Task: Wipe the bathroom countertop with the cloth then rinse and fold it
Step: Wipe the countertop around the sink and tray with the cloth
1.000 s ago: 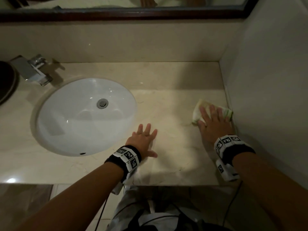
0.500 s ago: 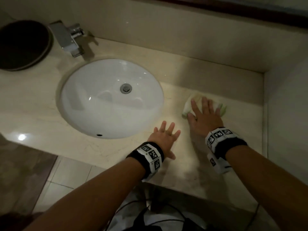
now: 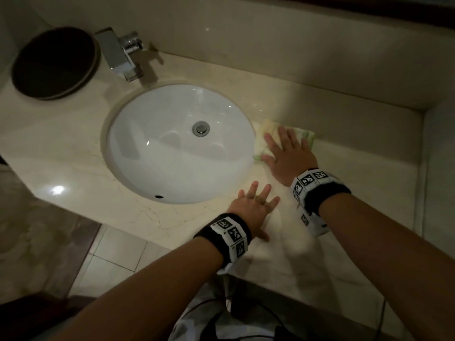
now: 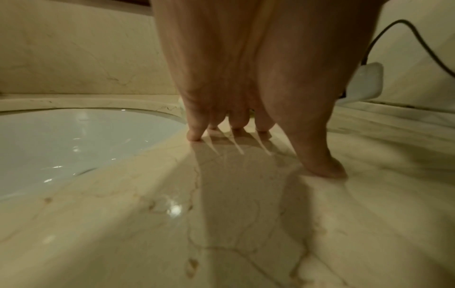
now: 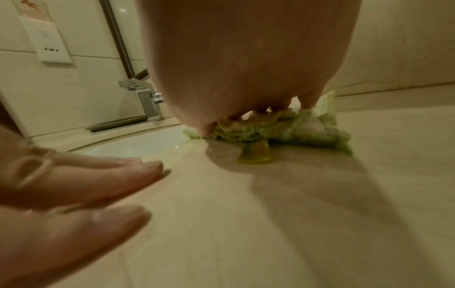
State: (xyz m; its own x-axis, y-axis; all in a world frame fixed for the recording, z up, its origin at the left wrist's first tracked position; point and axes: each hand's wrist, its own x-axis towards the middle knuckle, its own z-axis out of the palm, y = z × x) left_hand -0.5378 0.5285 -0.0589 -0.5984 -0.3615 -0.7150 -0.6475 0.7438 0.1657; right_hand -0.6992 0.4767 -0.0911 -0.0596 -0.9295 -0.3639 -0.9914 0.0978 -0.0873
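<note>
A pale green and white cloth (image 3: 268,134) lies bunched on the beige marble countertop (image 3: 357,173), right beside the sink's right rim. My right hand (image 3: 286,150) presses flat on the cloth with straight, spread fingers; in the right wrist view the cloth (image 5: 295,128) shows crumpled under the fingertips (image 5: 205,130). My left hand (image 3: 253,205) rests flat on the counter near the front edge, fingers spread, holding nothing; its fingertips (image 4: 194,134) touch the marble by the basin.
The white oval sink (image 3: 177,148) with its drain (image 3: 200,127) sits left of the hands. A chrome faucet (image 3: 123,52) stands behind it, a dark round bowl (image 3: 54,61) at far left. Walls close the back and right (image 3: 438,168). Floor tiles (image 3: 115,254) lie below.
My right hand has slid the cloth leftward from the right wall to the sink's rim. The left hand has stayed flat on the counter. The head view has swung left.
</note>
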